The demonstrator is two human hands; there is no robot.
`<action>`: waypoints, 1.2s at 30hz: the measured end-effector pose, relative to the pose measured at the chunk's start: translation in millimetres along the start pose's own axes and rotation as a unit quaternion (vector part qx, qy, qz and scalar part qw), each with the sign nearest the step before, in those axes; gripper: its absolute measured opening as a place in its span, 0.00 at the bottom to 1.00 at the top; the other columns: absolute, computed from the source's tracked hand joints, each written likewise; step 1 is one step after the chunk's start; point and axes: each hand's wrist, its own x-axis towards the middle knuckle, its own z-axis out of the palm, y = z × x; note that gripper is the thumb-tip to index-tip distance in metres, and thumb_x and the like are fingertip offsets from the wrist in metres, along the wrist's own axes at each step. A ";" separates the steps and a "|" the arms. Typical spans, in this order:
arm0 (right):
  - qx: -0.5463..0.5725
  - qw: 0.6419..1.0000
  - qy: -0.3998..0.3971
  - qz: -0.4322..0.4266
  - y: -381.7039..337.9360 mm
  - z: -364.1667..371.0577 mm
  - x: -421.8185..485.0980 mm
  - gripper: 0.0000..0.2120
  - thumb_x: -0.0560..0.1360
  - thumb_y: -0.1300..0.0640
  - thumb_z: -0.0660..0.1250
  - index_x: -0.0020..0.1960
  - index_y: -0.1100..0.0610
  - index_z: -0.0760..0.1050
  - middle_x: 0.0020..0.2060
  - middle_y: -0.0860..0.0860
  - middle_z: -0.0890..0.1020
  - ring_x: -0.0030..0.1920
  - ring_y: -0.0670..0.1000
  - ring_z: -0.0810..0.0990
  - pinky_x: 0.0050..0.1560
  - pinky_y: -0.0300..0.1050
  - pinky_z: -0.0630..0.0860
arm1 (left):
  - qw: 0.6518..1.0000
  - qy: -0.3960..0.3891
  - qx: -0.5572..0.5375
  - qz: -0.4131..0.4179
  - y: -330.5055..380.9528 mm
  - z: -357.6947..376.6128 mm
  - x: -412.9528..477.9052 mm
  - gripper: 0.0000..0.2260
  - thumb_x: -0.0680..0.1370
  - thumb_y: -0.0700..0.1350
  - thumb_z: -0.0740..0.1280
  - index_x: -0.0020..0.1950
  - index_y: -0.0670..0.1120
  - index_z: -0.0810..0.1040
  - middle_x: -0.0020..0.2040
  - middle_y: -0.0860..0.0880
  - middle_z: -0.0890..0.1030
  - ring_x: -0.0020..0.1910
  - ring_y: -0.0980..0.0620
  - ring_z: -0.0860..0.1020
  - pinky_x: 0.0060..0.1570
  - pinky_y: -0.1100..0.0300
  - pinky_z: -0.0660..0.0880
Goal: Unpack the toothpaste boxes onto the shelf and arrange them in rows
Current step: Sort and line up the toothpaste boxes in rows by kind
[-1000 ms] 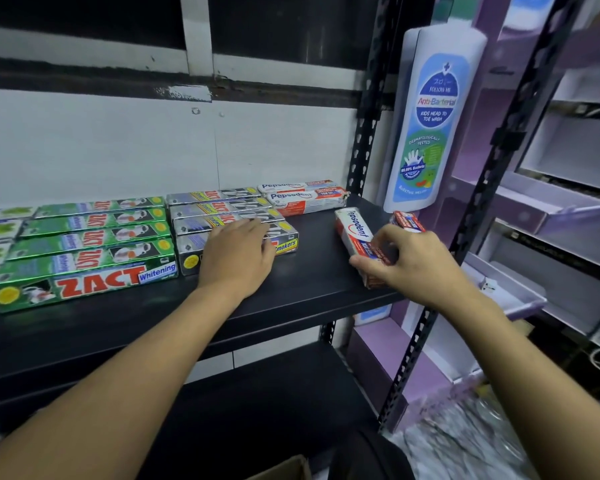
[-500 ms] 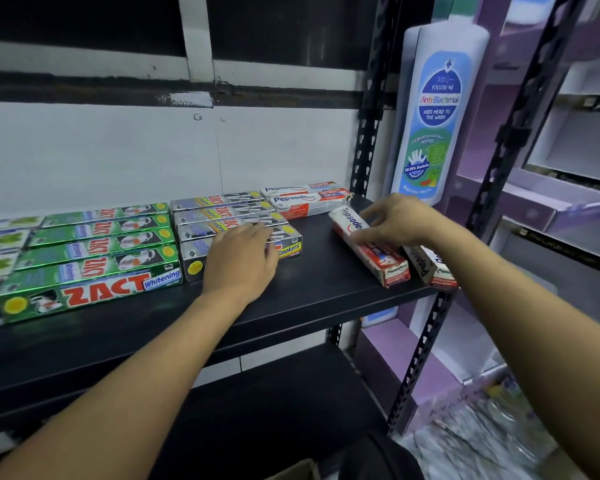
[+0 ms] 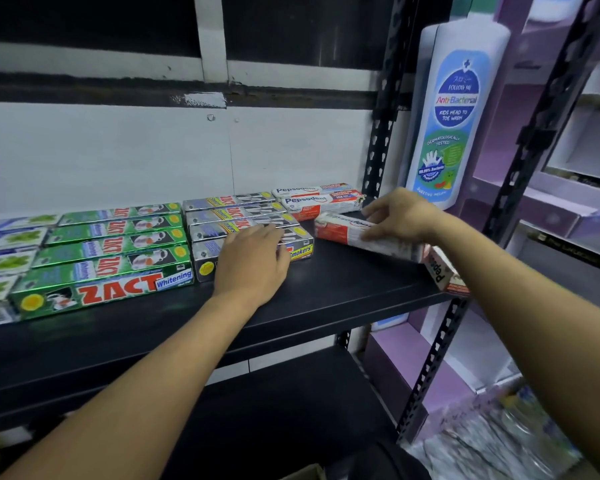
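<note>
Mid-arranging by the look of it: building the Pepsodent row at the right end of the black shelf point(image 3: 326, 292). R hand point(image 3: 400, 216) clamped over a loose Pepsodent box point(image 3: 347, 233), fingers curled across the top, thumb on the near side, so def holding it. Lying flat but skewed, nose toward 10 o'clock, tail toward 4, just at 4 o'clock of the two Pepsodent boxes point(image 3: 312, 199) already squared up at the back. L hand point(image 3: 253, 263) flat, fingers pretty much straight, resting on the front silver ZACT Smokers box point(image 3: 300, 251), prob bracing that row; not gripping anything.

Next, imo: swing the loose one round till parallel w/ the back pair, then slide toward 12 till snug, no gap. After that, grab the second stray Pepsodent box point(image 3: 440, 271) at 4 o'clock of the R hand, half hidden under the R forearm point(image 3: 499, 271), sitting right at the shelf's right edge, poss overhanging, can't tell how far. Easy to knock off w/ that arm, so careful.

Looks-wise: long thin cartons, white top w/ red lettering, red end; held one a bit blurred. Right end of one back box looking torn. Light cardboard prob, so gentle squeeze. Toward 9 o'clock: green ZACT Whitening boxes point(image 3: 111, 244), already neat rows.
</note>
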 end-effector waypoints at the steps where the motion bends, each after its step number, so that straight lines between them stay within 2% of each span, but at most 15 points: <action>1: 0.004 1.000 -0.013 -0.015 -1.1 -5.7 3.8 0.29 0.65 0.48 0.80 0.64 0.53 0.79 0.52 0.48 0.84 0.52 0.48 0.82 0.62 0.45 0.76 | 1.000 0.002 -0.001 0.000 -0.1 0.2 0.2 0.12 0.80 0.49 0.59 0.58 0.49 0.79 0.51 0.51 0.81 0.52 0.47 0.78 0.53 0.51 0.71; 3: -0.010 0.998 -0.043 -0.041 -3.0 -15.9 13.4 0.30 0.65 0.50 0.80 0.65 0.54 0.78 0.52 0.47 0.84 0.53 0.47 0.82 0.63 0.46 0.75 | 1.000 0.003 -0.002 -0.002 -0.5 0.6 0.4 0.13 0.80 0.49 0.59 0.59 0.49 0.79 0.53 0.51 0.82 0.53 0.47 0.78 0.54 0.51 0.71; 7: -0.047 0.992 -0.077 -0.085 -4.6 -26.0 35.6 0.28 0.68 0.58 0.79 0.67 0.55 0.77 0.58 0.47 0.82 0.52 0.43 0.78 0.57 0.37 0.70 | 1.000 0.006 -0.002 -0.003 -0.2 1.1 -0.3 0.13 0.80 0.49 0.59 0.59 0.49 0.79 0.52 0.51 0.81 0.53 0.48 0.78 0.54 0.52 0.71; 10: -0.054 0.990 -0.085 -0.103 -2.4 -23.4 51.1 0.25 0.69 0.60 0.77 0.65 0.52 0.78 0.57 0.46 0.82 0.50 0.42 0.76 0.55 0.37 0.68 | 1.000 0.007 -0.004 -0.006 0.4 0.2 -0.4 0.13 0.80 0.49 0.59 0.60 0.49 0.79 0.53 0.52 0.81 0.54 0.48 0.78 0.55 0.52 0.71; 14: -0.054 0.992 -0.062 -0.096 4.9 -4.2 59.9 0.20 0.71 0.59 0.76 0.61 0.47 0.81 0.47 0.41 0.81 0.49 0.45 0.78 0.53 0.37 0.69 | 1.000 0.008 -0.016 -0.011 1.5 -0.9 -1.5 0.15 0.80 0.49 0.61 0.63 0.48 0.80 0.58 0.50 0.82 0.58 0.47 0.78 0.60 0.52 0.70; 18: -0.058 0.993 -0.014 -0.098 11.6 13.5 55.4 0.17 0.73 0.59 0.74 0.60 0.48 0.82 0.51 0.48 0.82 0.51 0.47 0.78 0.51 0.35 0.67 | 1.000 -0.001 -0.013 -0.010 1.2 0.2 -0.5 0.16 0.80 0.50 0.60 0.64 0.48 0.79 0.60 0.50 0.81 0.60 0.48 0.77 0.61 0.52 0.70; 20: -0.045 0.995 0.007 -0.087 13.1 20.1 51.9 0.17 0.73 0.56 0.75 0.60 0.48 0.82 0.57 0.50 0.83 0.55 0.49 0.79 0.54 0.35 0.67 | 1.000 -0.003 -0.013 -0.012 1.2 0.6 -0.3 0.16 0.80 0.50 0.60 0.64 0.48 0.79 0.60 0.50 0.81 0.59 0.47 0.78 0.60 0.51 0.71; 23: -0.015 0.997 0.045 -0.060 12.3 39.9 47.8 0.19 0.71 0.49 0.75 0.61 0.48 0.81 0.61 0.52 0.81 0.61 0.54 0.78 0.64 0.43 0.71 | 1.000 -0.004 -0.005 -0.013 0.6 1.0 -0.1 0.15 0.80 0.50 0.60 0.64 0.49 0.79 0.58 0.51 0.82 0.57 0.48 0.78 0.58 0.51 0.71; 25: 0.013 0.995 0.087 -0.048 10.8 56.8 47.6 0.16 0.72 0.54 0.74 0.60 0.50 0.82 0.61 0.55 0.81 0.61 0.57 0.78 0.67 0.47 0.72 | 1.000 -0.009 -0.003 -0.012 0.3 1.1 0.3 0.15 0.80 0.50 0.59 0.64 0.49 0.78 0.58 0.52 0.81 0.57 0.48 0.78 0.58 0.52 0.71; 28: 0.050 0.989 0.131 -0.046 12.0 69.4 52.2 0.15 0.73 0.64 0.70 0.57 0.51 0.83 0.60 0.55 0.82 0.60 0.56 0.78 0.67 0.45 0.71 | 1.000 -0.018 -0.001 -0.011 0.4 0.6 0.0 0.17 0.81 0.51 0.59 0.66 0.50 0.77 0.62 0.52 0.80 0.61 0.49 0.76 0.61 0.52 0.70; 32: 0.068 0.990 0.121 -0.036 13.7 62.4 55.7 0.15 0.74 0.65 0.69 0.57 0.50 0.83 0.61 0.55 0.81 0.62 0.56 0.77 0.67 0.42 0.69 | 1.000 -0.024 -0.004 -0.017 1.7 -1.5 0.0 0.17 0.81 0.50 0.59 0.68 0.50 0.77 0.64 0.52 0.79 0.63 0.49 0.76 0.63 0.52 0.69; 34: 0.051 0.989 0.139 -0.022 8.7 64.8 56.9 0.18 0.74 0.66 0.66 0.56 0.47 0.83 0.61 0.55 0.81 0.62 0.58 0.76 0.68 0.52 0.69 | 0.999 -0.028 -0.003 -0.020 2.6 -2.4 -0.1 0.17 0.81 0.51 0.59 0.67 0.50 0.77 0.64 0.52 0.80 0.62 0.49 0.76 0.62 0.52 0.70; 36: 0.027 0.987 0.155 0.030 -1.4 73.5 55.7 0.20 0.73 0.64 0.64 0.55 0.42 0.81 0.64 0.54 0.76 0.68 0.61 0.69 0.69 0.65 0.61 | 0.999 -0.026 -0.004 -0.021 2.8 -3.1 -0.7 0.16 0.80 0.51 0.59 0.65 0.50 0.78 0.62 0.52 0.80 0.60 0.48 0.77 0.60 0.52 0.71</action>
